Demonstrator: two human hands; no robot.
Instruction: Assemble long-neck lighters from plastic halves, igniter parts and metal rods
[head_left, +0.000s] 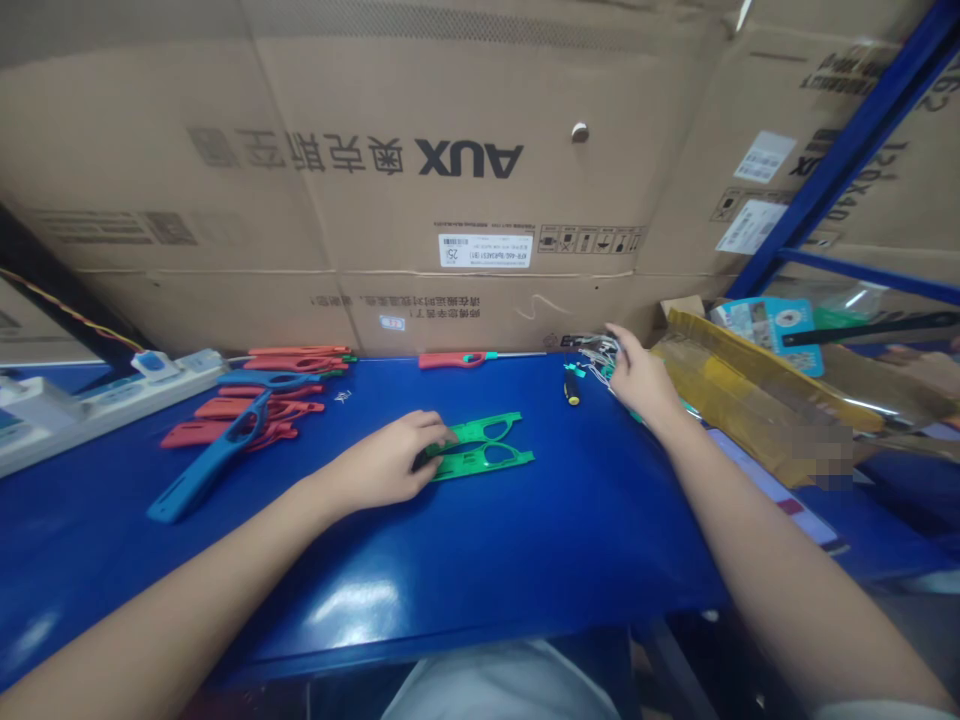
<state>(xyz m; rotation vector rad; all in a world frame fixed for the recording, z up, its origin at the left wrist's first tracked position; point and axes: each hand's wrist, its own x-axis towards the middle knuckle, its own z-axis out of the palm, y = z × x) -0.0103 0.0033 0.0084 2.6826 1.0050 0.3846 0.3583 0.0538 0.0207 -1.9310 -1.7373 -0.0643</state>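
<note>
My left hand rests on the blue table, its bent fingers gripping the left ends of two green plastic casing halves. They look like shells of a long-nosed gas lighter and lie side by side, each with an oval loop at the right. My right hand is over a pile of thin metal rods with teal parts at the back right. Its index finger is stretched out and the other fingers are partly hidden. Beside that pile lies a black-and-yellow screwdriver.
Red lighter casings and a blue casing lie at the left near a white power strip. A red lighter with a metal rod lies at the back. Rightward are a taped carton and a phone. Large cardboard stands behind.
</note>
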